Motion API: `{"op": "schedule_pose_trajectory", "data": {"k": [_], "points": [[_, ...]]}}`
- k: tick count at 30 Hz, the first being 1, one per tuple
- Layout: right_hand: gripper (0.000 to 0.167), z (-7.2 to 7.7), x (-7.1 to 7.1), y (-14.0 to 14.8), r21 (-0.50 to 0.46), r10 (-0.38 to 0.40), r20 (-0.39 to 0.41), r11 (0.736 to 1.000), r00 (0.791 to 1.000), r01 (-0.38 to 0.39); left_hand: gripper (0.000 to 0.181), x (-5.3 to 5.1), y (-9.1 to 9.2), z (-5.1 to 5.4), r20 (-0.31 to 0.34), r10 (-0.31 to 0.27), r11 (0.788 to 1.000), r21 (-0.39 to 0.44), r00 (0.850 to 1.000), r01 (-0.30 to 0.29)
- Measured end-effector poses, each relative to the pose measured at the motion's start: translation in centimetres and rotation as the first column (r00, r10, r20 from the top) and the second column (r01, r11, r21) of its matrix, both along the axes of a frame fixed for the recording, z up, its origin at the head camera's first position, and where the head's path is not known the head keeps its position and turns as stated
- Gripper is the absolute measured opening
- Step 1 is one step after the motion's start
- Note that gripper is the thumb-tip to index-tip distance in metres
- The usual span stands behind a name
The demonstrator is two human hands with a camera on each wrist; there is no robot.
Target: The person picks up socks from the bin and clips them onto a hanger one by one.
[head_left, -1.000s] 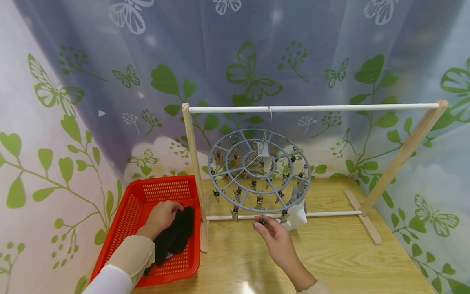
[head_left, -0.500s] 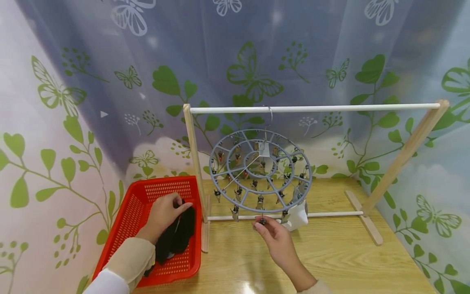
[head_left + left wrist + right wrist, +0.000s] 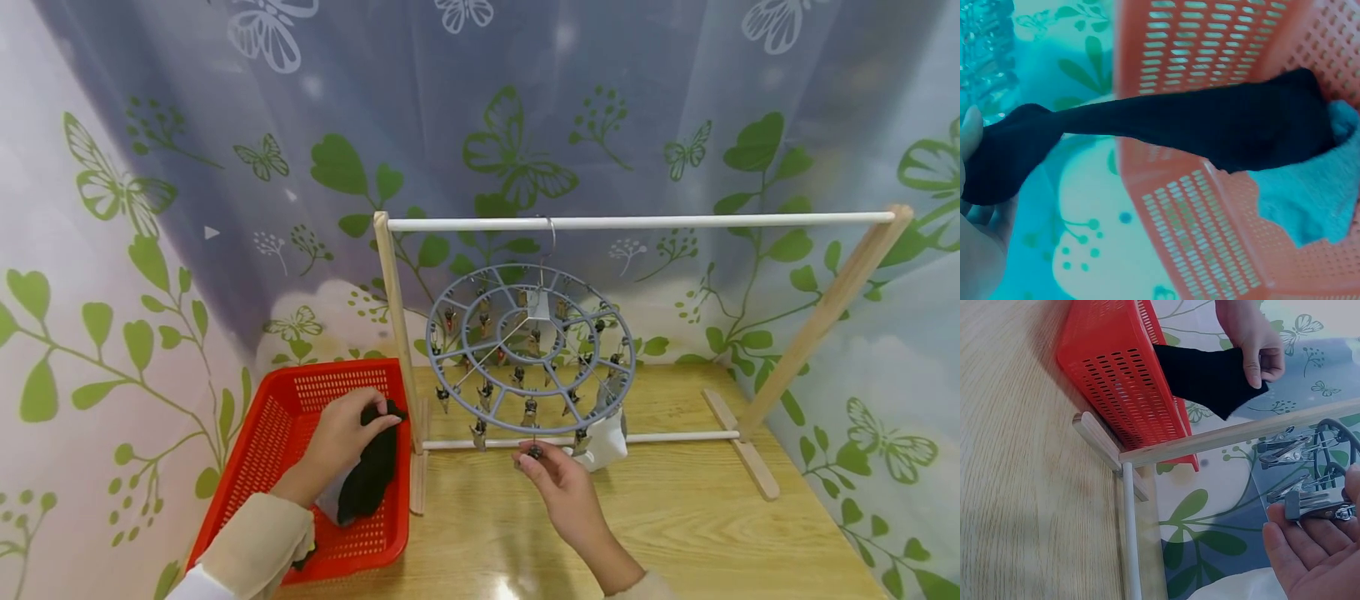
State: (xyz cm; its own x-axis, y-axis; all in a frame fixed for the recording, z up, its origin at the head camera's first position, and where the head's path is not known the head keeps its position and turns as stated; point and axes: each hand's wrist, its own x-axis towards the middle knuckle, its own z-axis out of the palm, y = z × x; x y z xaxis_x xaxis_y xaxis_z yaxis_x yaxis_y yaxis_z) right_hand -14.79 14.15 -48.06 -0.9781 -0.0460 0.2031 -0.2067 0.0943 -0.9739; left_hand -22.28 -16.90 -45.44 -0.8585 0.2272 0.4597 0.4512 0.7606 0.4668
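Though apart from right hand (image 3: 567,493), black sock (image 3: 1210,128) in left hand (image 3: 339,433).

Behind the table (image 3: 705,521) of light wood hangs a blue-grey curtain (image 3: 442,108), printed with green leaves and butterflies. The left wall (image 3: 105,312) is pale, with similar drawings. Near the table's front edge shines a reflection (image 3: 506,588).

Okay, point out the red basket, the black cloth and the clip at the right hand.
Red basket (image 3: 258,450): head view, inner left wall.
Black cloth (image 3: 1229,128): left wrist view, its wide part.
Clip (image 3: 1307,504): right wrist view, metal body.
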Motion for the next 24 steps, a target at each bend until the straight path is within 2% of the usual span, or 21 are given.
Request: {"op": "schedule_pose_trajectory", "data": {"k": [5,11,14,19,24], "points": [[0.022,0.0,0.0,-0.1,0.003,0.006,-0.018,1.000,1.000,-0.006,0.026,0.5,0.8,0.8,-0.067,-0.027,0.999,0.017,0.997,0.029],[0.023,0.1,0.0,-0.2,0.003,0.005,0.000,1.000,1.000,-0.005,0.031,1.1,1.6,1.7,-0.047,-0.045,0.998,0.039,0.998,0.047],[0.024,0.2,0.0,-0.2,0.001,0.009,0.001,1.000,1.000,-0.009,0.037,1.3,1.8,1.9,-0.061,-0.059,0.998,0.024,0.996,0.061],[0.025,0.4,0.2,-0.4,-0.003,0.017,0.001,1.000,1.000,-0.017,0.025,1.6,2.0,2.1,-0.126,-0.100,0.995,0.010,0.987,0.102],[0.025,0.5,0.3,-0.4,-0.005,0.022,0.002,1.000,1.000,-0.022,0.019,2.0,2.6,2.6,-0.148,-0.147,0.987,0.037,0.978,0.154]]}}
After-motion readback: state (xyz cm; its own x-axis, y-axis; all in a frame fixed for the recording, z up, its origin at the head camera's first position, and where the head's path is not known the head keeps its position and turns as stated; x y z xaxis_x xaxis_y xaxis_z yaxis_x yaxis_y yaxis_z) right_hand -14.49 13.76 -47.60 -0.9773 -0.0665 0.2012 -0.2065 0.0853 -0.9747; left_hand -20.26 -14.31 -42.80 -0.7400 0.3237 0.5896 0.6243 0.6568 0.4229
